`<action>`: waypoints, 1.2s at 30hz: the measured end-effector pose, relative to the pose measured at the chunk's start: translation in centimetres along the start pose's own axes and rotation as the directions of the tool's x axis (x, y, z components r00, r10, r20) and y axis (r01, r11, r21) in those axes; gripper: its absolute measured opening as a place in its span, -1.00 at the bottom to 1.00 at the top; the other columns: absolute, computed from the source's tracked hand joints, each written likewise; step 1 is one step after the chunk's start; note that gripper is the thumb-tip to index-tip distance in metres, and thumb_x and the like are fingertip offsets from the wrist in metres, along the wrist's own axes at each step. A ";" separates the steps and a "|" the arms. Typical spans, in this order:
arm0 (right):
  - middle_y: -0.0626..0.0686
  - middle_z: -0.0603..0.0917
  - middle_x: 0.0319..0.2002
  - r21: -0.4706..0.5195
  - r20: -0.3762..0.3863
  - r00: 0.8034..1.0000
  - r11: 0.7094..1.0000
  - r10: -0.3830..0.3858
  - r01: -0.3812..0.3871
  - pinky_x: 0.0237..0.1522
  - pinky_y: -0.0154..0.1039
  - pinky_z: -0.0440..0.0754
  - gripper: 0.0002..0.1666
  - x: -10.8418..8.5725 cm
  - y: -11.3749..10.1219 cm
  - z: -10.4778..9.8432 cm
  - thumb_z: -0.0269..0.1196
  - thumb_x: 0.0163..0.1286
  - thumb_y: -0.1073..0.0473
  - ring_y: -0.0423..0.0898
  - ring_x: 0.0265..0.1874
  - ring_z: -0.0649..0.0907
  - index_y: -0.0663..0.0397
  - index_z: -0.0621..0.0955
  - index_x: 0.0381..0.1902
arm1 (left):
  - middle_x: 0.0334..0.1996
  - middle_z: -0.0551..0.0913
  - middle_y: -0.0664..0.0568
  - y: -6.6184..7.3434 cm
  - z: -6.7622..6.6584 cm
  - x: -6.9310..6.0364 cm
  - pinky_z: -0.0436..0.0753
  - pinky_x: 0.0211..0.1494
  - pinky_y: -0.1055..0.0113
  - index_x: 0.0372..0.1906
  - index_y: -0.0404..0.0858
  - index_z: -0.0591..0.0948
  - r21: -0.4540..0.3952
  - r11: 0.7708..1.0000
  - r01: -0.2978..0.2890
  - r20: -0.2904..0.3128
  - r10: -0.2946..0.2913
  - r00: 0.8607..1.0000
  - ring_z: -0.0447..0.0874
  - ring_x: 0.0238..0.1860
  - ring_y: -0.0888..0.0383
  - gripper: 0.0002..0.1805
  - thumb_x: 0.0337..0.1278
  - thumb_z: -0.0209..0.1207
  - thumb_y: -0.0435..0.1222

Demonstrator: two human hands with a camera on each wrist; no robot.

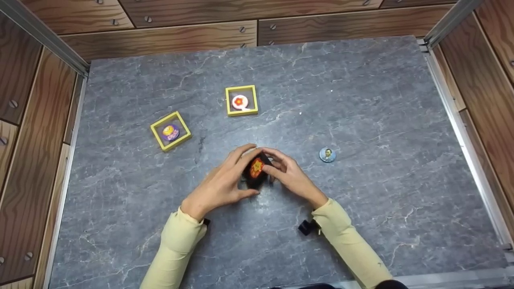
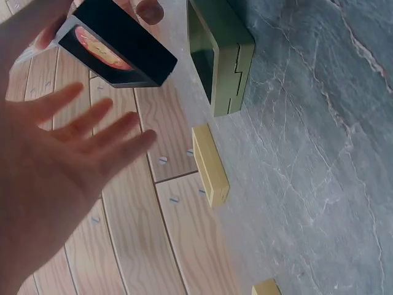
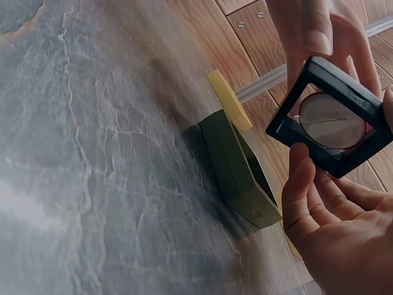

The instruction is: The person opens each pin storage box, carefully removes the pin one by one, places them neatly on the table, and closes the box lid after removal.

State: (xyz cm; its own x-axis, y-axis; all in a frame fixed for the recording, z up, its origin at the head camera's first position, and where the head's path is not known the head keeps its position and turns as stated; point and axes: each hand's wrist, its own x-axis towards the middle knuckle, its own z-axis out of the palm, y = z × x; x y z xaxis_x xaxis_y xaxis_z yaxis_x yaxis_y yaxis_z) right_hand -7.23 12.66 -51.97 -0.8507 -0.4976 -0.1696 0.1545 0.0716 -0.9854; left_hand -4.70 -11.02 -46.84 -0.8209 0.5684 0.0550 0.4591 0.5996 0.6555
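Observation:
A square black display frame (image 1: 259, 176) is held above the table, tilted, with a red-orange pin badge (image 1: 256, 167) inside. The badge's pale back and pin show in the right wrist view. My right hand (image 1: 297, 180) pinches the frame by its edge, thumb across the front. On the other side, my left hand (image 1: 219, 184) is spread around the frame; the left wrist view shows its fingers straight and apart from the frame (image 2: 138, 43). A dark green frame (image 2: 230, 67) stands on the table below, mostly hidden by the hands in the head view.
Two yellow frames lie farther off: one (image 1: 153, 132) around a purple-and-yellow badge (image 1: 170, 132), the other (image 1: 255, 98) around a white badge (image 1: 240, 102) with a red flower. A blue portrait badge (image 1: 327, 154) lies to the right. Wood-patterned walls (image 1: 192, 40) border the grey marbled table (image 1: 361, 100).

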 end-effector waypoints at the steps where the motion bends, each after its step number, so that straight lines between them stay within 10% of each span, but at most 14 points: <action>1: 0.26 0.47 0.51 -0.002 0.000 1.000 1.000 -0.006 0.006 -0.16 -0.32 0.72 -0.31 0.0 0.0 0.0 0.21 0.62 0.09 -0.21 -0.01 0.70 0.15 0.35 0.59 | 0.62 0.25 -0.04 0.0 0.0 0.0 0.56 0.56 0.10 0.68 -0.06 0.19 0.001 1.000 -0.021 0.009 0.021 1.000 0.37 0.57 0.01 0.10 0.10 0.57 -0.14; 15: 0.29 0.61 0.36 -0.060 0.017 0.999 0.998 -0.029 0.030 0.06 -0.43 0.66 -0.38 -0.3 0.1 0.0 0.08 0.69 0.01 -0.26 0.01 0.65 0.26 0.45 0.51 | 0.56 0.45 0.00 0.1 0.3 0.4 0.23 0.75 -0.15 0.63 -0.14 0.32 -0.027 0.985 -0.168 0.006 0.168 0.986 0.36 0.61 0.03 0.00 0.07 0.53 -0.36; 20: 0.31 0.47 0.51 -0.007 0.063 0.997 0.999 -0.038 0.039 0.39 -0.42 0.58 -0.32 -0.4 0.2 -0.1 0.10 0.69 0.00 -0.31 0.28 0.60 0.32 0.36 0.56 | 0.52 0.50 -0.02 0.2 0.4 0.5 0.26 0.75 -0.06 0.60 -0.17 0.36 -0.020 0.987 -0.161 -0.010 0.161 0.987 0.43 0.57 0.03 -0.04 0.07 0.54 -0.31; 28: 0.50 0.32 0.52 0.291 0.189 0.980 0.957 -0.067 0.009 0.35 -0.22 0.70 -0.15 -0.7 0.4 -0.2 0.10 0.61 0.15 -0.19 0.24 0.70 0.52 0.07 0.62 | 0.50 0.50 -0.01 0.3 0.4 0.4 0.48 0.63 0.11 0.61 -0.13 0.34 -0.036 0.994 -0.100 -0.016 0.100 0.995 0.49 0.52 0.03 -0.04 0.12 0.54 -0.22; 36: 0.56 0.16 0.58 0.296 0.224 0.974 0.954 -0.029 -0.040 0.43 -0.13 0.65 -0.07 -0.8 0.2 -0.6 0.08 0.52 0.19 -0.22 0.28 0.66 0.53 -0.02 0.63 | 0.42 0.47 0.07 0.4 0.5 0.6 0.70 0.40 0.21 0.60 -0.09 0.32 -0.087 0.994 -0.071 -0.020 0.070 0.997 0.61 0.30 0.13 -0.04 0.11 0.54 -0.24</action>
State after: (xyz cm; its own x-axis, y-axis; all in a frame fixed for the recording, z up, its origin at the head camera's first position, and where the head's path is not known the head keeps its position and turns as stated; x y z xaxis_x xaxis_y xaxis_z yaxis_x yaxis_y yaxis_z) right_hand -6.78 13.61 -52.07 -0.7203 -0.6808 -0.1331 0.3304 -0.1680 -0.9288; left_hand -4.83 -10.17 -46.91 -0.7934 0.5976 0.1154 0.4853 0.5066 0.7126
